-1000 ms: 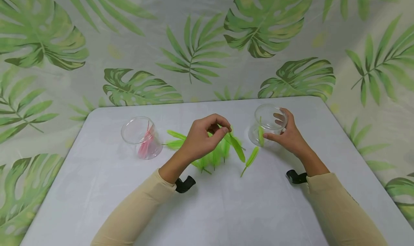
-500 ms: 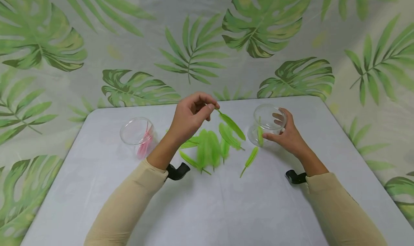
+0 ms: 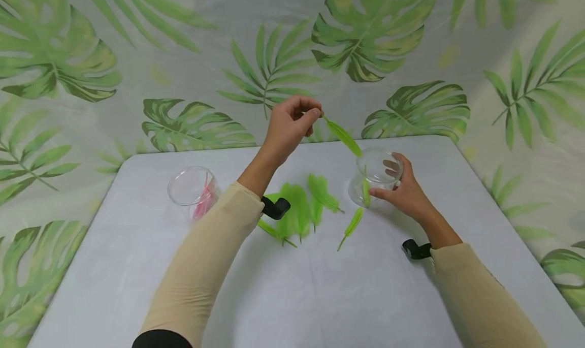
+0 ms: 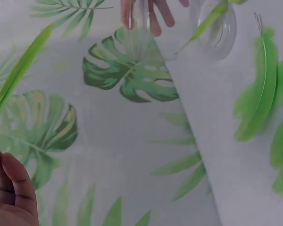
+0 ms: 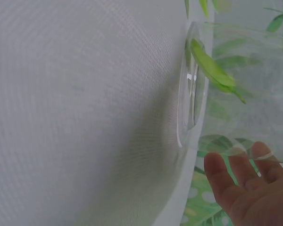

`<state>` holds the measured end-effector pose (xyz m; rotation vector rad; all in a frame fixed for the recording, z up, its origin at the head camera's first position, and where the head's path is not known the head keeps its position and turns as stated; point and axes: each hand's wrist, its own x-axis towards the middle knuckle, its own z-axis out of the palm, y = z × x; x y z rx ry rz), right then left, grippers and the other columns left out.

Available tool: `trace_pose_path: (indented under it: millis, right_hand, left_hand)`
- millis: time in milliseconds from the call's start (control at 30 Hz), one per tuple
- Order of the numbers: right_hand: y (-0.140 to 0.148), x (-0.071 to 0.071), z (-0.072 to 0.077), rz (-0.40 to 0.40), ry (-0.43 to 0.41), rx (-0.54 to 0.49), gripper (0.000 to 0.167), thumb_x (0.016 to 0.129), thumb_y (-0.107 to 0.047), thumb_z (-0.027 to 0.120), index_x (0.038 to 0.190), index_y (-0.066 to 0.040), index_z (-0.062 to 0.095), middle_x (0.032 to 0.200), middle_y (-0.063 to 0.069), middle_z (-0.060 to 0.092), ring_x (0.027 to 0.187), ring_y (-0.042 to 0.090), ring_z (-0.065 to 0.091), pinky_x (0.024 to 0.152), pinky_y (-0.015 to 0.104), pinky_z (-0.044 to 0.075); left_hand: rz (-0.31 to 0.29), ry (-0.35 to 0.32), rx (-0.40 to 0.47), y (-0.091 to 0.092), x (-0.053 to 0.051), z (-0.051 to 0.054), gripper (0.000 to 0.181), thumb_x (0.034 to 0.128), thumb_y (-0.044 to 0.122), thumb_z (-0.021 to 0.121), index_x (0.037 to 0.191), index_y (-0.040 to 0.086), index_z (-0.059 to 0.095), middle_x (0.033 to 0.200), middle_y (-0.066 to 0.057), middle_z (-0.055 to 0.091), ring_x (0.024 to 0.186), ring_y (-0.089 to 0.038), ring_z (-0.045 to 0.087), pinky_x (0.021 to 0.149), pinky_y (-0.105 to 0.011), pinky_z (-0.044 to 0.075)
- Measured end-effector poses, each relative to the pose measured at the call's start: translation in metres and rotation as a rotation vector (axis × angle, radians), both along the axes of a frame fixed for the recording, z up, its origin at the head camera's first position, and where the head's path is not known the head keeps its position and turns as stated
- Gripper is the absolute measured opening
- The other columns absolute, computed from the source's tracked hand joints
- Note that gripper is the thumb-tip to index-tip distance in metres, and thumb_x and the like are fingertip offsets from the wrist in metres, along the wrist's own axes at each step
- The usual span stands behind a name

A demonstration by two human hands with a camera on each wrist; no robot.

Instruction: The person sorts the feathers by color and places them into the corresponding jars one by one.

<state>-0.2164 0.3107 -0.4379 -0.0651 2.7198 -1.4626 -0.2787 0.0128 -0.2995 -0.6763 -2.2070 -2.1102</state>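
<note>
Pinched by its quill end between thumb and fingers, a green feather (image 3: 344, 137) hangs from my left hand (image 3: 290, 123), its tip close above the rim of a clear glass jar (image 3: 376, 166). In the left wrist view the same feather (image 4: 21, 70) slants up from the fingers. My right hand (image 3: 407, 185) holds that jar from its right side, thumb in front and fingers behind. One green feather (image 5: 212, 68) leans inside the jar, as the right wrist view shows. Several green feathers (image 3: 299, 208) lie on the table, partly covered by the left wrist camera.
A second glass jar (image 3: 184, 185) with pink feathers (image 3: 205, 199) stands at the table's left, partly behind the left sleeve. A lone green feather (image 3: 351, 228) lies in front of the right jar. A leaf-patterned cloth (image 3: 192, 124) hangs behind the white table (image 3: 365, 297).
My left hand has lifted the green feather from the pile, first up and left, then up and right towards the right jar. The right hand keeps its hold on the jar.
</note>
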Motion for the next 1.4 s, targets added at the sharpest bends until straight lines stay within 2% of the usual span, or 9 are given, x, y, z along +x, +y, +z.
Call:
trace_pose_path:
  millis: [133,300,400,500,667,733,1033,1267,1400]
  right_hand:
    - [-0.001,-0.001,0.001,0.001,0.003,0.004,0.115,0.083,-0.028,0.081,0.157,-0.017,-0.007,0.163,0.021,0.023,0.148,0.044,0.026,0.111,0.068,0.031]
    - [-0.001,-0.001,0.004,0.008,-0.003,0.002,0.115,0.084,-0.029,0.080,0.156,-0.017,-0.008,0.163,0.022,0.022,0.148,0.046,0.026,0.110,0.068,0.031]
    - [0.000,0.000,0.004,0.002,-0.011,0.005,0.116,0.084,-0.030,0.080,0.156,-0.017,-0.009,0.163,0.022,0.022,0.148,0.046,0.026,0.110,0.069,0.031]
    - [0.000,-0.001,0.004,-0.004,-0.012,0.000,0.115,0.084,-0.028,0.080,0.156,-0.017,-0.008,0.163,0.022,0.021,0.148,0.045,0.025,0.110,0.069,0.031]
    - [-0.001,-0.004,0.004,0.006,-0.009,-0.007,0.116,0.084,-0.028,0.081,0.156,-0.016,-0.009,0.163,0.022,0.021,0.148,0.045,0.025,0.110,0.068,0.031]
    - [-0.001,-0.004,0.004,0.011,-0.010,-0.006,0.116,0.084,-0.030,0.081,0.156,-0.017,-0.009,0.163,0.022,0.021,0.148,0.045,0.025,0.110,0.068,0.031]
    - [0.002,0.001,0.002,0.020,-0.031,-0.024,0.116,0.085,-0.029,0.079,0.156,-0.018,-0.012,0.163,0.023,0.019,0.148,0.046,0.024,0.110,0.068,0.031]
    - [0.002,-0.002,0.000,0.033,-0.015,-0.028,0.114,0.086,-0.029,0.078,0.156,-0.016,-0.012,0.163,0.023,0.019,0.147,0.048,0.024,0.110,0.068,0.032]
    - [0.001,-0.003,0.000,0.034,-0.011,-0.030,0.114,0.086,-0.028,0.078,0.156,-0.016,-0.012,0.162,0.023,0.019,0.147,0.047,0.024,0.110,0.067,0.032]
  left_hand:
    - [0.021,-0.065,0.014,0.018,-0.005,-0.020,0.016,0.0979,0.011,0.060,0.108,0.001,0.067,0.097,-0.006,0.069,0.064,-0.013,0.052,0.065,-0.028,0.048]
    - [0.040,-0.186,-0.013,0.045,-0.005,-0.050,0.017,0.0987,0.016,0.060,0.110,0.007,0.069,0.104,-0.009,0.070,0.063,-0.012,0.053,0.065,-0.028,0.049]
    - [0.064,-0.212,-0.054,0.058,-0.001,-0.064,0.017,0.0988,0.019,0.060,0.110,0.010,0.069,0.106,-0.008,0.071,0.066,-0.013,0.056,0.065,-0.024,0.051]
    - [0.095,-0.212,-0.086,0.067,0.001,-0.072,0.016,0.0982,0.021,0.061,0.109,0.012,0.070,0.106,-0.006,0.071,0.068,-0.014,0.059,0.064,-0.022,0.052]
    - [0.162,-0.207,-0.065,0.074,0.003,-0.082,0.015,0.0966,0.018,0.064,0.105,0.010,0.071,0.102,-0.007,0.072,0.065,-0.011,0.059,0.063,-0.024,0.053]
    - [0.171,-0.203,-0.068,0.075,0.004,-0.084,0.015,0.0964,0.018,0.063,0.106,0.009,0.071,0.101,-0.007,0.072,0.064,-0.010,0.059,0.063,-0.024,0.053]
    - [0.113,-0.138,-0.136,0.084,0.009,-0.094,0.015,0.0972,0.020,0.062,0.105,0.012,0.071,0.101,-0.005,0.072,0.065,-0.012,0.059,0.062,-0.022,0.050]
    - [0.103,-0.099,-0.205,0.088,0.014,-0.096,0.017,0.0970,0.022,0.063,0.107,0.011,0.072,0.100,-0.003,0.073,0.081,-0.007,0.061,0.067,-0.019,0.049]
    - [0.076,-0.063,-0.237,0.088,0.014,-0.095,0.017,0.0975,0.022,0.062,0.107,0.012,0.072,0.102,-0.003,0.073,0.090,-0.011,0.064,0.074,-0.018,0.049]
